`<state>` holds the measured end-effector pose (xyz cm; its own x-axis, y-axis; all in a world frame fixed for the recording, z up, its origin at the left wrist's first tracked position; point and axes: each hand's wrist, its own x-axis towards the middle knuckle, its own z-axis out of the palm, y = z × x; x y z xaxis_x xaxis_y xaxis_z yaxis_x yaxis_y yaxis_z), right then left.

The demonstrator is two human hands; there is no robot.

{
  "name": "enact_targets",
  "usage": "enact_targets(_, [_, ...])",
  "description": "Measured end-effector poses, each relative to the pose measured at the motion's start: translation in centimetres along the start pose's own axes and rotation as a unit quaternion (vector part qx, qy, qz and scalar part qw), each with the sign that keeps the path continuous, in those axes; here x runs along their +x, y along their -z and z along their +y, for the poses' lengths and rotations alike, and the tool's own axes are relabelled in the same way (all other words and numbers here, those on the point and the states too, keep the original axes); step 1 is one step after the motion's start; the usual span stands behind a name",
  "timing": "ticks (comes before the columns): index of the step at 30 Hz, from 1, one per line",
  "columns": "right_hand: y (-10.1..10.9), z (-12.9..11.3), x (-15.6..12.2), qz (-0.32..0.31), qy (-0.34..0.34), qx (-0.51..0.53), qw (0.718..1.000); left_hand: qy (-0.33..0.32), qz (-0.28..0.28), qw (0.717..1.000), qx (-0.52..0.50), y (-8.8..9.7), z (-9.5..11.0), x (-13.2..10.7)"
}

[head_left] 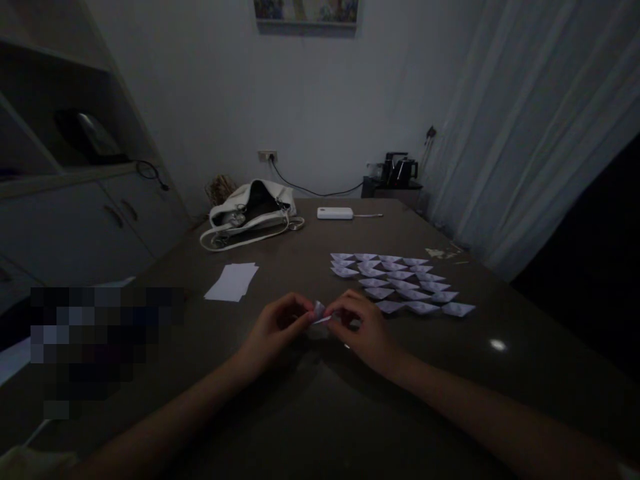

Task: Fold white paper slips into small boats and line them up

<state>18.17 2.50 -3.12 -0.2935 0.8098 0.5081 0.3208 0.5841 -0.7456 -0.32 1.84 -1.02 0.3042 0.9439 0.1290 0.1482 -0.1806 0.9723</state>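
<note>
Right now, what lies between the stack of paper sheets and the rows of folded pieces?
Only bare table, as the head view shows: nothing sits between the paper sheets and the folded pieces.

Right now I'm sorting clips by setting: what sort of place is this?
Probably a room at home: a handbag on the dark table, curtains, and a kettle by the wall.

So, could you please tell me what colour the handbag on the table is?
The handbag is white with a dark interior, seen in the head view.
</note>
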Motion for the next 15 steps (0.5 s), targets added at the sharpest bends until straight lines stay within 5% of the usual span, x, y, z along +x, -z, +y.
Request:
enact_targets(7, [-0.29,0.05,-0.25,-0.006,-0.057,0.116,0.992,-0.01,0.02,1.0,-0.003,-0.12,-0.39,0.05])
enact_targets(15, [-0.13,-0.17,-0.21,-0.047,-0.096,0.179,0.978,-0.101,-0.017,0.987,0.127,0.23,-0.42,-0.44])
